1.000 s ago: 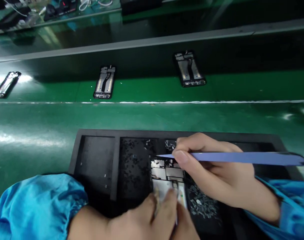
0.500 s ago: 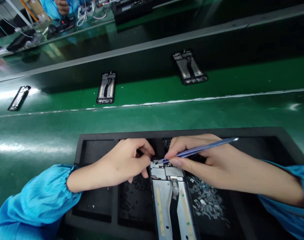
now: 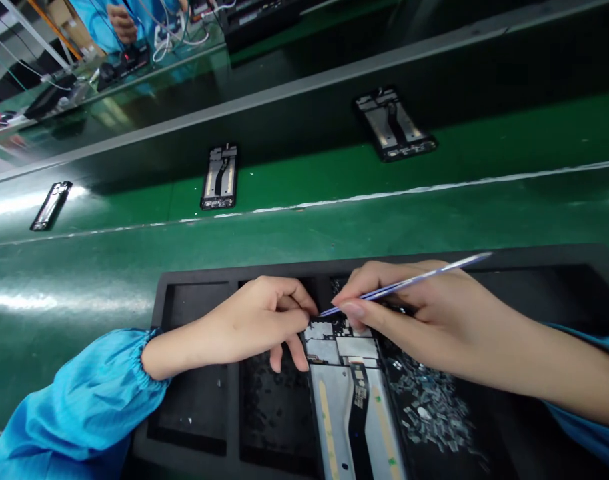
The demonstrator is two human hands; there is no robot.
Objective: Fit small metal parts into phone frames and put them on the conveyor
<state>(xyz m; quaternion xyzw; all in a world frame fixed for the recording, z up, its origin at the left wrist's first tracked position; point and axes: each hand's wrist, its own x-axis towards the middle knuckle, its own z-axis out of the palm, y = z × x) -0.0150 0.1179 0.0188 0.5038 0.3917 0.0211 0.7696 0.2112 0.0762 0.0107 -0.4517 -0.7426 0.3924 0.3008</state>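
Note:
An opened phone frame (image 3: 351, 393) lies lengthwise in a black compartment tray (image 3: 194, 280) in front of me. My right hand (image 3: 409, 317) pinches a thin blue-grey spudger (image 3: 409, 283), its tip at the frame's top left corner. My left hand (image 3: 264, 323) rests at that same corner, thumb and forefinger pinched together beside the tool tip; whether they hold anything is too small to see. Both arms wear blue sleeves.
Small silvery parts (image 3: 429, 410) lie heaped in the tray's compartment right of the frame. Three more phone frames (image 3: 220, 177) (image 3: 394, 123) (image 3: 51, 205) lie on the green conveyor belt beyond. Another person in blue (image 3: 114, 20) works at the far bench among cables.
A second ago my left hand lay on the frame's lower part; it has moved up to the top corner. The spudger tip came down to that corner. The view has shifted slightly.

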